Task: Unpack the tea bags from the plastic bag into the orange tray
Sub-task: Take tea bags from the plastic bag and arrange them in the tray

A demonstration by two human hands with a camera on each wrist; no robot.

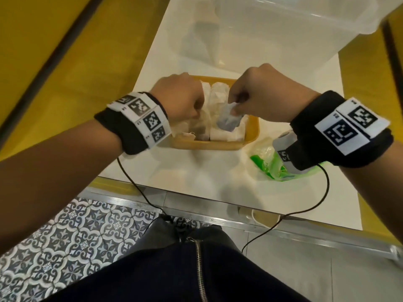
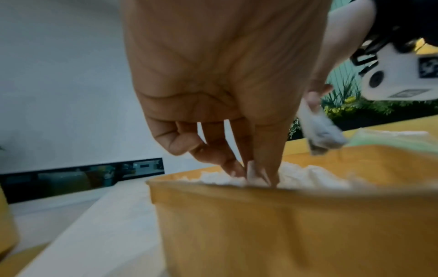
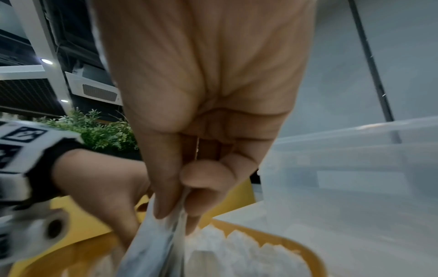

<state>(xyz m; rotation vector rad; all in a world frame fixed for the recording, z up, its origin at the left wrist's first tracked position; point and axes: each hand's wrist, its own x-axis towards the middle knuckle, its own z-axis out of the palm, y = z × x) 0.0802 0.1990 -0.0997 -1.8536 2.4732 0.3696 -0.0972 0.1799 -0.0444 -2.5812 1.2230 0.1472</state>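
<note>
The orange tray (image 1: 253, 131) stands on the white table, packed with rows of white tea bags (image 1: 220, 134). Above its right half my right hand (image 1: 234, 107) pinches a greyish tea bag (image 1: 227, 122) by its top, thumb against fingers (image 3: 175, 215); the held tea bag (image 3: 154, 249) hangs over the tray's rim (image 3: 305, 249). My left hand (image 1: 178, 99) reaches down into the tray's left half. Its fingertips (image 2: 255, 174) pinch the top edge of a tea bag among the packed tea bags (image 2: 308, 174). The crumpled green-and-clear plastic bag (image 1: 266, 162) lies right of the tray, partly under my right wrist.
A large clear plastic bin (image 1: 283, 29) stands just behind the tray, close to my right hand. Bare white table top (image 1: 196, 171) lies between the tray and the near edge. Black cables (image 1: 139, 188) hang from both wristbands over that edge.
</note>
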